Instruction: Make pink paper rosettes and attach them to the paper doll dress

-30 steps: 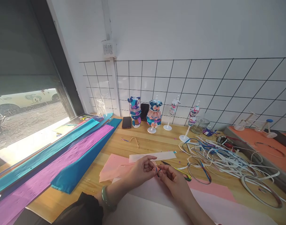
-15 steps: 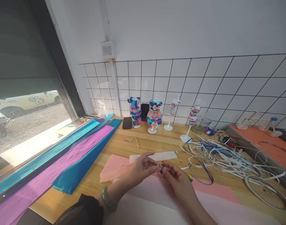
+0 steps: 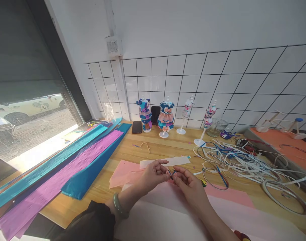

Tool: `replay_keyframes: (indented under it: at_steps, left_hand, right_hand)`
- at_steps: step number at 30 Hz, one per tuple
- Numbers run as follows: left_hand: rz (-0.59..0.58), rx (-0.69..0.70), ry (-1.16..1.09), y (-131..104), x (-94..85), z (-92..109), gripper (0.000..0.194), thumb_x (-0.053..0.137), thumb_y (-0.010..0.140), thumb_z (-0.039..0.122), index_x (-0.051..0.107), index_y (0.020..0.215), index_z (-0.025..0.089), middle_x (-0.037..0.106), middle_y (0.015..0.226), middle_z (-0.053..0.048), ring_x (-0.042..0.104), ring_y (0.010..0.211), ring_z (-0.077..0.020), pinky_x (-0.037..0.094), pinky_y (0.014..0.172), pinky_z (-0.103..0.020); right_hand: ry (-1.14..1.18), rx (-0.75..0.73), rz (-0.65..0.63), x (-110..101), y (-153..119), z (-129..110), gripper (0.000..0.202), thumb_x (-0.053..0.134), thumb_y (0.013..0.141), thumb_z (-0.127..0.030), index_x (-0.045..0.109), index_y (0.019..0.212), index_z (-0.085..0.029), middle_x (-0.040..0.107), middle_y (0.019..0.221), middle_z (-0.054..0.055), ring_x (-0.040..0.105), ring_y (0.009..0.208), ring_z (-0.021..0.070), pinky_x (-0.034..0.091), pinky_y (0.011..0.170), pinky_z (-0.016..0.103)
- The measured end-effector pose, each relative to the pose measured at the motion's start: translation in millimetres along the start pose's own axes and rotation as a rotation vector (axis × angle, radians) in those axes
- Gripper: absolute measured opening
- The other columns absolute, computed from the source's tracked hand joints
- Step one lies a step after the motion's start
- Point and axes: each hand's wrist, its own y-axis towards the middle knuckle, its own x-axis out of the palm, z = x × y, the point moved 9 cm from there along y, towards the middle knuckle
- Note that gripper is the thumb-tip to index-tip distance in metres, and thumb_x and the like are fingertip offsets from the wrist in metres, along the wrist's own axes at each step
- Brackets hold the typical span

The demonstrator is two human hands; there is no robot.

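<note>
A small pink and dark blue bow [image 3: 171, 174] is pinched between my two hands, above the papers in front of me. On its left end, the thumb and fingertips of my left hand [image 3: 153, 174] are closed. My right hand [image 3: 189, 180] grips the other end with thumb and forefinger. Beneath my wrists lies a pale pink sheet [image 3: 158, 214], and a salmon-pink sheet [image 3: 123, 172] rests to the left. Just beyond my fingers is a white strip [image 3: 178, 161]. Close to my right hand, a yellow and black tool [image 3: 204, 182] shows only in part.
Several small dress forms, one in a ruffled pink dress [image 3: 166, 118], stand by the wall beside a phone [image 3: 137, 127]. Tangled paper strips [image 3: 233, 164] spread at right, near a glass bowl [image 3: 216, 127] and an orange-topped box [image 3: 281, 144]. Purple [image 3: 75, 174] and blue sheets lie left.
The view has tilted and shifted slightly, so things on the table sit a little higher. Both hands keep hold of the bow, which now shows more plainly between the fingertips.
</note>
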Motion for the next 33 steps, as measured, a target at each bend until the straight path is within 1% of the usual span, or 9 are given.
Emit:
replay_keyframes:
  at_steps: [4, 7, 11, 19, 23, 25, 27, 29, 33]
  left_hand:
    - [0.023, -0.039, -0.07, 0, -3.8, -2, 0.055, 0.074, 0.064, 0.026, 0.051, 0.113, 0.014, 0.061, 0.079, -0.003, 0.059, 0.07, -0.0126, 0.047, 0.069, -0.029]
    - [0.038, -0.062, -0.078, 0, -4.7, -1, 0.055, 0.074, 0.065, 0.025, 0.05, 0.113, 0.013, 0.06, 0.078, -0.003, 0.059, 0.07, -0.0124, 0.048, 0.068, -0.029]
    - [-0.007, -0.078, -0.05, -1, 2.4, -1, 0.056, 0.074, 0.064, 0.025, 0.049, 0.113, 0.013, 0.059, 0.076, -0.001, 0.057, 0.067, -0.0105, 0.046, 0.067, -0.027]
    - [-0.036, 0.062, 0.423, -3, 12.3, 27, 0.052, 0.063, 0.072, 0.024, 0.048, 0.121, 0.017, 0.06, 0.085, -0.004, 0.056, 0.074, -0.0114, 0.044, 0.068, -0.026]
    - [-0.15, 0.009, 0.432, 11, 13.7, 34, 0.065, 0.068, 0.068, 0.026, 0.042, 0.128, 0.019, 0.062, 0.093, -0.007, 0.059, 0.081, -0.0152, 0.047, 0.072, -0.029]
    - [-0.093, -0.033, 0.396, 26, -0.6, 36, 0.063, 0.07, 0.066, 0.026, 0.047, 0.124, 0.017, 0.063, 0.094, -0.009, 0.06, 0.082, -0.0156, 0.047, 0.074, -0.03]
    - [-0.042, -0.129, 0.313, 44, -16.9, 32, 0.061, 0.07, 0.065, 0.025, 0.047, 0.122, 0.015, 0.064, 0.093, -0.009, 0.061, 0.078, -0.0156, 0.048, 0.069, -0.03]
    - [0.068, -0.199, 0.222, 62, -37.5, 28, 0.056, 0.07, 0.065, 0.024, 0.05, 0.116, 0.012, 0.065, 0.09, -0.01, 0.062, 0.076, -0.0159, 0.049, 0.067, -0.029]
    - [0.142, -0.182, 0.233, 98, -58.6, 22, 0.044, 0.063, 0.072, 0.024, 0.051, 0.111, 0.008, 0.064, 0.087, -0.011, 0.063, 0.074, -0.0141, 0.05, 0.069, -0.029]
  right_hand:
    - [0.032, 0.034, -0.002, -2, 2, 7, 0.044, 0.069, 0.066, -0.049, 0.065, 0.097, -0.019, 0.071, 0.082, 0.006, 0.066, 0.07, 0.0188, 0.051, 0.068, 0.031]
    - [0.04, 0.056, 0.001, -2, 2, 9, 0.043, 0.069, 0.064, -0.05, 0.067, 0.095, -0.02, 0.071, 0.081, 0.005, 0.065, 0.069, 0.0187, 0.051, 0.065, 0.03]
    - [0.033, 0.05, -0.057, 5, 2, 9, 0.038, 0.073, 0.062, -0.045, 0.069, 0.09, -0.02, 0.071, 0.082, 0.006, 0.065, 0.073, 0.0186, 0.05, 0.069, 0.029]
    - [0.023, 0.043, -0.056, 0, 7, 17, 0.035, 0.074, 0.06, -0.045, 0.069, 0.081, -0.018, 0.068, 0.067, 0.003, 0.058, 0.057, 0.0138, 0.045, 0.055, 0.025]
    - [0.042, 0.058, 0.017, -10, 10, 12, 0.039, 0.075, 0.058, -0.047, 0.068, 0.082, -0.017, 0.069, 0.07, 0.004, 0.059, 0.058, 0.0149, 0.044, 0.055, 0.025]
    - [0.048, 0.071, 0.044, -13, 10, 10, 0.041, 0.075, 0.055, -0.048, 0.069, 0.081, -0.017, 0.07, 0.073, 0.006, 0.061, 0.061, 0.0171, 0.045, 0.055, 0.026]
    - [0.055, 0.081, 0.056, -14, 11, 9, 0.042, 0.076, 0.053, -0.049, 0.069, 0.08, -0.017, 0.071, 0.074, 0.007, 0.062, 0.063, 0.0193, 0.046, 0.055, 0.028]
    - [0.057, 0.085, 0.061, -15, 11, 10, 0.043, 0.076, 0.053, -0.05, 0.069, 0.081, -0.018, 0.071, 0.073, 0.007, 0.063, 0.062, 0.0192, 0.046, 0.054, 0.027]
    - [0.047, 0.092, 0.033, -12, 11, 16, 0.039, 0.075, 0.056, -0.048, 0.07, 0.082, -0.019, 0.072, 0.073, 0.006, 0.063, 0.063, 0.0185, 0.048, 0.058, 0.027]
